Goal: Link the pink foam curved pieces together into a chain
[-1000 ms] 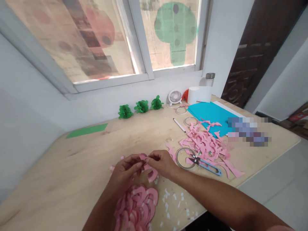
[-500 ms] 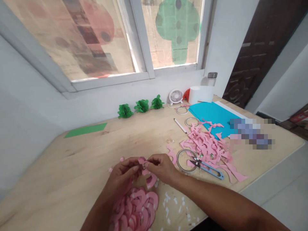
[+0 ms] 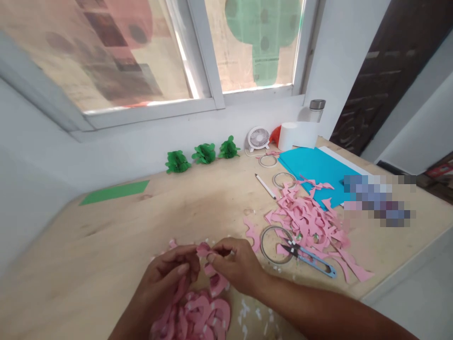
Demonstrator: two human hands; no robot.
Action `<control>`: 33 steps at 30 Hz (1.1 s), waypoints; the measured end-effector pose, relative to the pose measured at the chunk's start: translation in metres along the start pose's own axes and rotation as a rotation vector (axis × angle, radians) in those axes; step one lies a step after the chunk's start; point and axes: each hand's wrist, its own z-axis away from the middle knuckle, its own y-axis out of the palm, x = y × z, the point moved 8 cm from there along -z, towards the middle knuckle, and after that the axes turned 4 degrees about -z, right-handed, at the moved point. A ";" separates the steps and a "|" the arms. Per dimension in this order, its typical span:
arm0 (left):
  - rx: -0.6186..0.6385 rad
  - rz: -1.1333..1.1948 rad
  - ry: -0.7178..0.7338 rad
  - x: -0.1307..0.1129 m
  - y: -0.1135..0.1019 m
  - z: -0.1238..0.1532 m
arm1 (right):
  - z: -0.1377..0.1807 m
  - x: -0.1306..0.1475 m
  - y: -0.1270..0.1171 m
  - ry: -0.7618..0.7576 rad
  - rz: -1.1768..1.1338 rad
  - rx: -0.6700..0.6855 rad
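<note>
Right hand [image 3: 241, 265] pinched a pink paper piece [image 3: 203, 249] between thumb and finger, left hand [image 3: 164, 275] curled beside it — grip unclear — pink pile [image 3: 198, 312] lay nearer, lidded bottle [image 3: 317, 107] stood behind white paper [image 3: 302, 135], contents hidden.

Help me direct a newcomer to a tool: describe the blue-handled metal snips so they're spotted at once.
On the pale wooden table, find the heap of pink paper scraps right of the right hand. At its near edge, the blue-handled metal snips overlap a thin grey ring. Dark pointed blades set them apart from both.
</note>
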 end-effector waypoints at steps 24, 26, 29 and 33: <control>0.080 0.008 0.062 -0.017 0.000 0.006 | 0.007 0.000 0.012 -0.102 -0.065 0.075; 0.072 0.008 0.067 -0.017 0.001 0.006 | 0.006 -0.003 0.012 -0.099 -0.101 0.078; 0.073 0.006 0.069 -0.017 0.004 0.006 | 0.007 -0.003 0.014 -0.118 -0.123 0.096; 0.092 -0.011 0.044 -0.014 0.010 0.007 | 0.008 -0.007 0.016 -0.057 -0.134 0.110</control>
